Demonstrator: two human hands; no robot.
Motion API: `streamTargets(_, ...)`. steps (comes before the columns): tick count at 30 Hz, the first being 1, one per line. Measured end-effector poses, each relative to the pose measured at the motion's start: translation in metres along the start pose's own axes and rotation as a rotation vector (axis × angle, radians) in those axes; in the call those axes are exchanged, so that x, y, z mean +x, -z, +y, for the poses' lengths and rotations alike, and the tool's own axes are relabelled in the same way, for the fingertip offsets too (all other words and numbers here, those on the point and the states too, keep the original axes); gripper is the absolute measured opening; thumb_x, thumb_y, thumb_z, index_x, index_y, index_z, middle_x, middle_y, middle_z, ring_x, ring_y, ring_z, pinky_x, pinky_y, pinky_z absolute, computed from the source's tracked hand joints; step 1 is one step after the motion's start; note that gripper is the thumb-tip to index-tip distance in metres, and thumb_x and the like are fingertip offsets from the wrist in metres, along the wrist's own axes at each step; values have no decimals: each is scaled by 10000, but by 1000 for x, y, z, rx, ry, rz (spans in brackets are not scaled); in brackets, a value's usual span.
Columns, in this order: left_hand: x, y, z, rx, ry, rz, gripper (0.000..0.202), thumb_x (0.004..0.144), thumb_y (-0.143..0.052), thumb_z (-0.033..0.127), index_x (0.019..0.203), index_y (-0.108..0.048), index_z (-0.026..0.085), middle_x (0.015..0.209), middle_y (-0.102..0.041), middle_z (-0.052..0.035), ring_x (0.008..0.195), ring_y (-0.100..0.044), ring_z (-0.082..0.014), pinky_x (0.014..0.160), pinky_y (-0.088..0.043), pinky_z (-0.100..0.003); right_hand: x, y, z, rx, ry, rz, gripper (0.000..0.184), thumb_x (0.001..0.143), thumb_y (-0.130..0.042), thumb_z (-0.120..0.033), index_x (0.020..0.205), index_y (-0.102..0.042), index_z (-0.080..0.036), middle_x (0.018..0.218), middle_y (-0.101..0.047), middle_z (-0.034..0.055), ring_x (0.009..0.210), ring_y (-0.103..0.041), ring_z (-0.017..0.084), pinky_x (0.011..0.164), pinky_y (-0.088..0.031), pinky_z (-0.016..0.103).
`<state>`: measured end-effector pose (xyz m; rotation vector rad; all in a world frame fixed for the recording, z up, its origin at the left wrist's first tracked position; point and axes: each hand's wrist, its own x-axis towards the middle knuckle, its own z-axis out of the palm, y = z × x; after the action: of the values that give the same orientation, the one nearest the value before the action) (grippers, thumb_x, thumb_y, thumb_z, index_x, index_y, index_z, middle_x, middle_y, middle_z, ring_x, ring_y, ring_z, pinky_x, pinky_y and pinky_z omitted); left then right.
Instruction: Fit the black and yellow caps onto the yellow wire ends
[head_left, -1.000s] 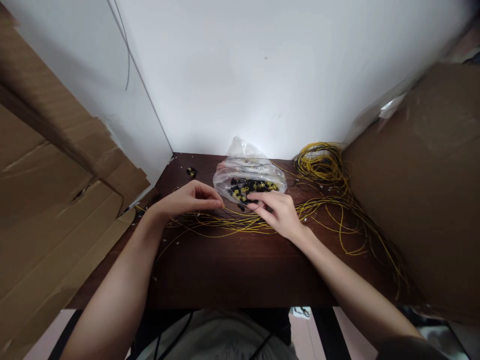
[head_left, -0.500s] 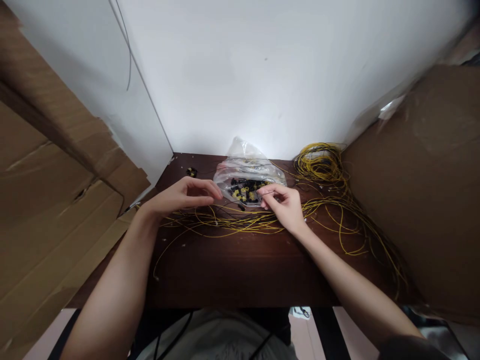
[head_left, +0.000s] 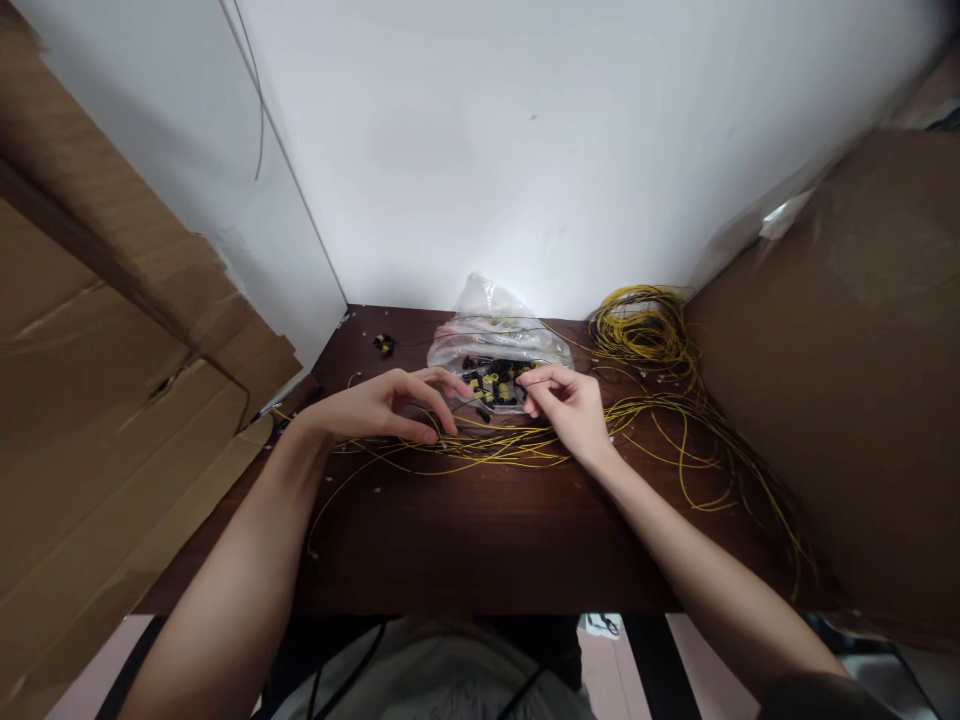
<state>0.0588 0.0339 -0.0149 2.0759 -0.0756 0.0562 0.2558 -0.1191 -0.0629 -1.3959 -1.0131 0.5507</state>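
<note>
A clear, crumpled plastic bag (head_left: 495, 345) of small black and yellow connector pieces (head_left: 495, 380) lies at the far middle of a dark brown wooden table (head_left: 480, 540), at twelve o'clock from the person, just before a white wall (head_left: 525, 150); the pieces are too many and too small to count. The bag looks soft, light and slippery, likely to slide or crumple under a push; it is best held by its loose rim, and each hard little piece pinched between fingertips.

The person's right hand (head_left: 570, 410) sits at the bag's mouth, at four o'clock from the bag, thumb and forefinger closed narrowly on something tiny, probably one piece, too small to tell. The left hand (head_left: 382, 405), at eight o'clock from the bag, has its fingers curled loosely downward, the tips resting on thin yellow wires (head_left: 480, 450) that spread across the table below both hands; whether it grips one cannot be told.

The wires look limp, light and easily tangled; they are too many to count. One coiled bundle of yellow wire (head_left: 641, 325) lies at two o'clock from the bag; one stray black and yellow piece (head_left: 384, 344) lies at ten o'clock. Two brown cardboard sheets wall in the table, one at nine o'clock (head_left: 112, 380), one at three o'clock (head_left: 847, 380).
</note>
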Motion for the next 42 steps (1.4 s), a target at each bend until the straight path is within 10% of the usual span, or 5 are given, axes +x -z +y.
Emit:
streamTargets(19, -2, -2, 2, -167, 26, 349, 121, 773, -627, 249, 782, -734, 193, 1051, -633, -88, 991, -570, -213, 883, -443, -355, -6, -3, -6, -339, 184, -201, 279, 822, -550, -302, 1063, -605, -172, 557, -547, -43, 509, -494, 99, 579, -409, 228)
streamTargets(30, -4, -2, -3, -500, -71, 605, 152, 776, -625, 286, 721, -679, 155, 909, -637, -80, 890, -575, -182, 825, -450, -315, -8, -1, -11, -687, 597, -391, 306, 912, -446, -335, 996, -696, -180, 710, -579, 43, 699, -456, 157, 679, -378, 307)
streamTargets(35, -3, 0, -1, -800, -138, 596, 139, 759, -652, 284, 706, -617, 161, 506, -409, 39, 501, -473, -85, 578, -469, -241, -10, -1, -13, -681, 640, -320, 255, 885, -498, -329, 952, -710, -205, 767, -542, 51, 760, -456, 170, 689, -396, 323)
streamTargets(42, -4, 5, 7, -1094, -75, 803, 333, 938, -365, 289, 680, -547, 183, 433, -206, 65, 332, -183, -49, 323, -179, -158, -10, -1, -12, -644, 633, -230, 196, 870, -514, -271, 977, -672, -224, 1036, -580, 68, 967, -501, 208, 825, -424, 389)
